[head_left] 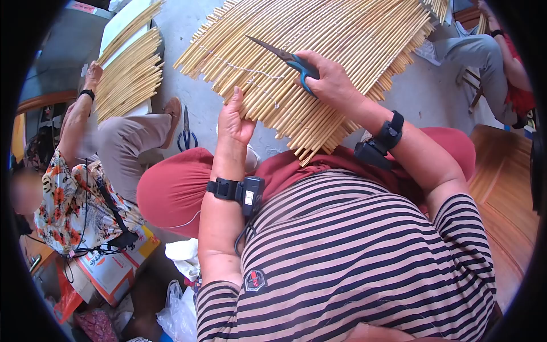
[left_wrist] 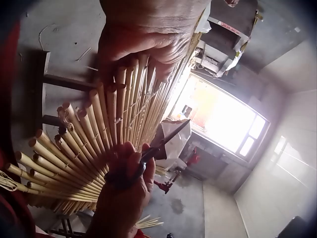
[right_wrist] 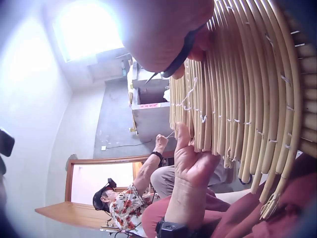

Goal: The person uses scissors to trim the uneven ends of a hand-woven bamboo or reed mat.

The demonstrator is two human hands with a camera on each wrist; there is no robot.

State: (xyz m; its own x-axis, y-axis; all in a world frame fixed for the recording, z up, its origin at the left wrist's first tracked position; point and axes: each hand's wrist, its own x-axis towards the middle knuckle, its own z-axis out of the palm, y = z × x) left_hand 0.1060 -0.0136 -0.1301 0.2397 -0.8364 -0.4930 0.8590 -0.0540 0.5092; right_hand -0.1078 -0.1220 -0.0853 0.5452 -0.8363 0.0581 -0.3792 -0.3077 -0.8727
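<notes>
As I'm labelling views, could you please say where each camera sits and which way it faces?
Head: head-worn, facing forward and down at the mat; torso, left hand and right hand show.
Left wrist: worn there, facing past the left hand, along the mat; right hand shows.
Right wrist: worn there, facing past the right hand toward the left hand.
Both wrist views share mat and hands.

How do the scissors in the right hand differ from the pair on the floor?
The right hand grips the held scissors; the floor scissors lie untouched. In the head view, the held scissors point up and left, the floor scissors almost straight up. Both taper to a point.
</notes>
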